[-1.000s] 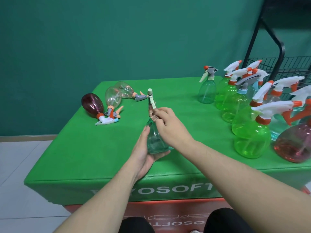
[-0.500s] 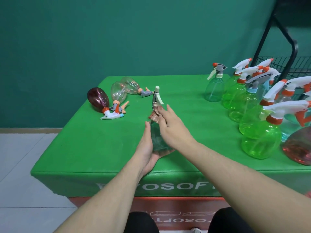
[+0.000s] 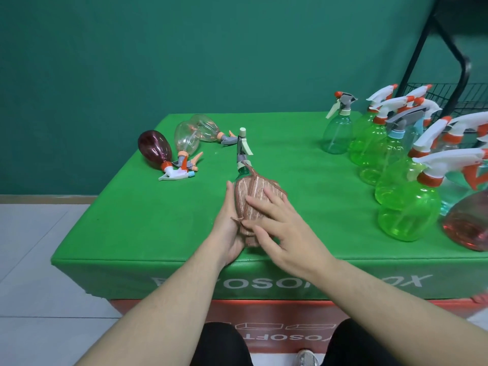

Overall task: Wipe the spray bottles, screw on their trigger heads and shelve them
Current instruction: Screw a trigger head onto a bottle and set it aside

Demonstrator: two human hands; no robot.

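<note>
Left of the teal bottle (image 3: 244, 172), three bottles lie tipped over, the maroon one (image 3: 154, 149) farthest out. Left hand (image 3: 229, 223) cups the teal bottle's side, fingers curled round it. Right hand (image 3: 277, 225) lies nearly flat, pressing the brown cloth (image 3: 253, 196) onto the body. Thin plastic, likely light, slick, squashable: better held low. Right of it, the upright green bottle (image 3: 408, 207) waits.
</note>
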